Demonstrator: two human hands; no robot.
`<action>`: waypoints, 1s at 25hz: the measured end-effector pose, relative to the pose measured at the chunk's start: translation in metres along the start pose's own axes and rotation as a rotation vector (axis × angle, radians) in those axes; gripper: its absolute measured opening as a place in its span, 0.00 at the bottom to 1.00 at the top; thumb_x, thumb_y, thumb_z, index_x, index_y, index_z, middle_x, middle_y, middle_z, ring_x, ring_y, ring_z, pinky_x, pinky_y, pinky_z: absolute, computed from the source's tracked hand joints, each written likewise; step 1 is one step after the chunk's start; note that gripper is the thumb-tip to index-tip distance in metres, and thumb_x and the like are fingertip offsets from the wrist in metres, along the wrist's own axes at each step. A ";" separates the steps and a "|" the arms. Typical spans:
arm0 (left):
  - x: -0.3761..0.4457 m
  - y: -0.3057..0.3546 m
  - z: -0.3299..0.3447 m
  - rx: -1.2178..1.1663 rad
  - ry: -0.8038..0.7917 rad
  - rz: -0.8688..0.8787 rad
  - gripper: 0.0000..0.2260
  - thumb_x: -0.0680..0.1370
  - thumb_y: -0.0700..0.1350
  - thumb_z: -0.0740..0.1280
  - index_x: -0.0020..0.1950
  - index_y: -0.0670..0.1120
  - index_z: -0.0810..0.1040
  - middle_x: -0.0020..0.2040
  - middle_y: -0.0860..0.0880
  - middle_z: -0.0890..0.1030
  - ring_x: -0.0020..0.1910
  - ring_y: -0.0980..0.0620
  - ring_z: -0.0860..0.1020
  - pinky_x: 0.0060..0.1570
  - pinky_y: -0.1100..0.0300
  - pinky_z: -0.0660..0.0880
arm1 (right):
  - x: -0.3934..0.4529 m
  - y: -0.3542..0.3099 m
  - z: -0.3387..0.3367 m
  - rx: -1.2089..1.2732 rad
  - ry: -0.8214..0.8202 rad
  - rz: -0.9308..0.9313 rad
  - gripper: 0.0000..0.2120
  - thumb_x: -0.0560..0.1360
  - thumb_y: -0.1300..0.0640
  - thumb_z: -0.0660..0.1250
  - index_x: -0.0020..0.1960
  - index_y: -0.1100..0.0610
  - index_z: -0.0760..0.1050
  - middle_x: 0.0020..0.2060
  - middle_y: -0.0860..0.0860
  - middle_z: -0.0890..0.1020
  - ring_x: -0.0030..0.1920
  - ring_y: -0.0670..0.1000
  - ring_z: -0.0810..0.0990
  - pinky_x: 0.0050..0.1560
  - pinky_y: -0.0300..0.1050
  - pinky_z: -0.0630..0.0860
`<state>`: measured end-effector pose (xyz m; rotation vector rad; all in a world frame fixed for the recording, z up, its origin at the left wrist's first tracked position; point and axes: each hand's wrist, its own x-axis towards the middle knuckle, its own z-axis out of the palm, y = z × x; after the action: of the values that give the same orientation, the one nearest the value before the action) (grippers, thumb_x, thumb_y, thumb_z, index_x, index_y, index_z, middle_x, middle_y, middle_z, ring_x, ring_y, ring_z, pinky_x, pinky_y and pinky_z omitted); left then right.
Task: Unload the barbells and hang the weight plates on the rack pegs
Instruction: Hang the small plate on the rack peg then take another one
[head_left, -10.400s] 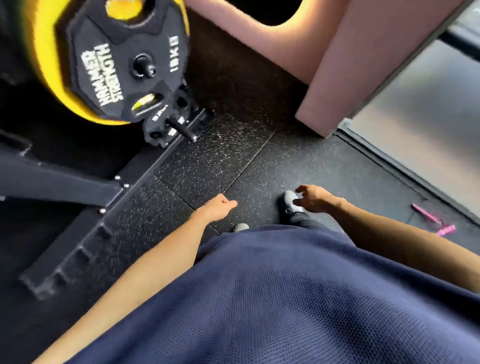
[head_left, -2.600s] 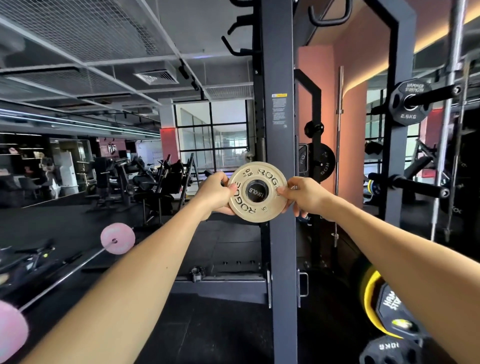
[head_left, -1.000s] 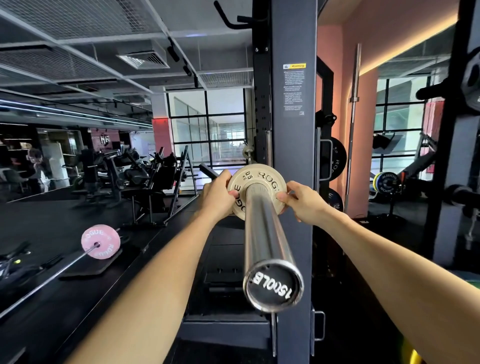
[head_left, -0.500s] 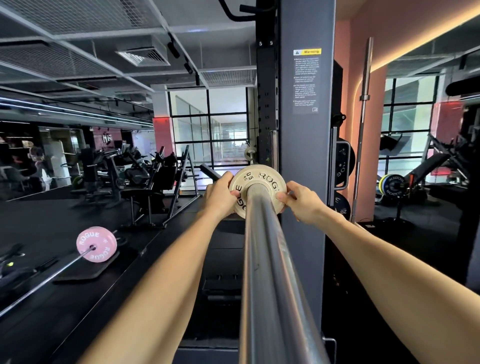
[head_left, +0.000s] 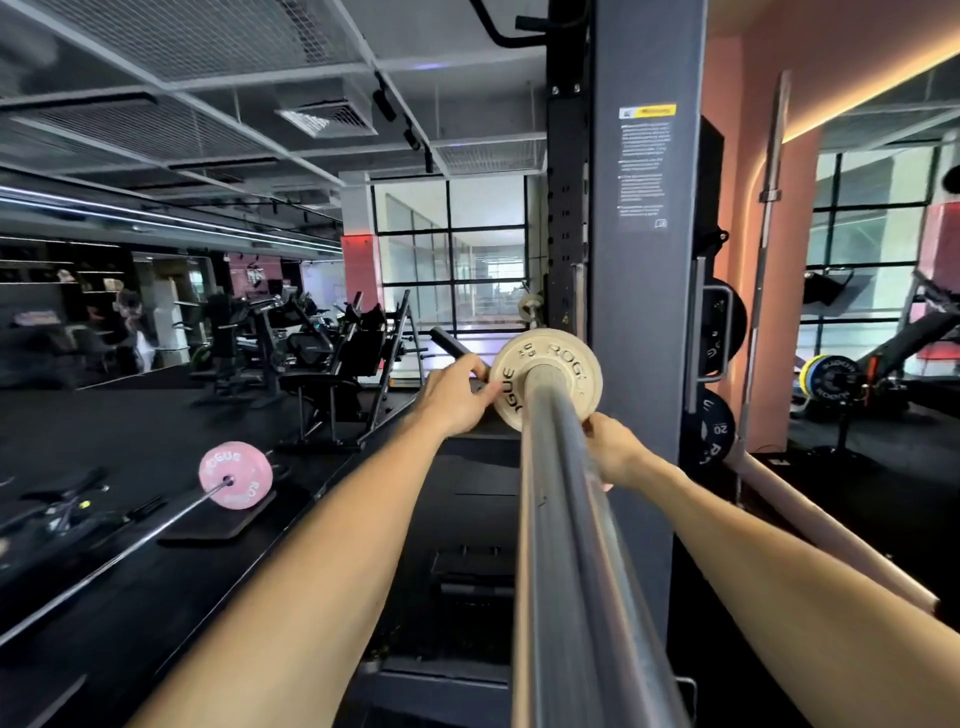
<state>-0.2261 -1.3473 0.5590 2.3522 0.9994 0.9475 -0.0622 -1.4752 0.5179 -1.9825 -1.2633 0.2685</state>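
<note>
dim gym floor and glass wall lie behind the small cream rogue plate (head_left: 546, 378), now slid far down the smooth steel sleeve (head_left: 566, 519) beside the rack upright (head_left: 644, 312). left hand (head_left: 457, 397) pinches its rim; right hand (head_left: 615, 449) has dropped lower, fingertips on the edge.

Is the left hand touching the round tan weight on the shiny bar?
Touching. In the head view, the left hand's fingertips press against the tan plate's left edge, with no gap showing between them.

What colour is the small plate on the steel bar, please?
Cream plate with dark lettering, head view.
</note>
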 end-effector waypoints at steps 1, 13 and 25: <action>-0.006 -0.007 -0.009 0.010 -0.003 -0.018 0.09 0.77 0.57 0.67 0.50 0.53 0.73 0.46 0.48 0.78 0.46 0.46 0.76 0.44 0.58 0.71 | 0.000 -0.001 0.010 0.011 -0.021 0.015 0.10 0.80 0.57 0.59 0.56 0.63 0.73 0.47 0.54 0.79 0.47 0.60 0.81 0.37 0.44 0.77; -0.116 -0.150 -0.197 0.118 -0.019 -0.216 0.21 0.72 0.59 0.72 0.61 0.57 0.70 0.55 0.49 0.75 0.54 0.48 0.75 0.52 0.55 0.71 | -0.042 -0.152 0.157 0.089 -0.138 -0.176 0.31 0.75 0.44 0.68 0.71 0.58 0.64 0.67 0.54 0.73 0.64 0.54 0.73 0.64 0.46 0.69; -0.137 -0.255 -0.232 0.067 -0.061 -0.242 0.24 0.71 0.58 0.73 0.64 0.57 0.70 0.61 0.47 0.75 0.56 0.48 0.72 0.50 0.56 0.68 | -0.049 -0.200 0.249 -0.018 -0.166 -0.121 0.34 0.73 0.44 0.69 0.73 0.55 0.62 0.70 0.54 0.69 0.68 0.55 0.71 0.67 0.48 0.68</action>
<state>-0.5824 -1.2579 0.5084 2.2335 1.2741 0.7567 -0.3572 -1.3510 0.4737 -1.9217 -1.4901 0.3695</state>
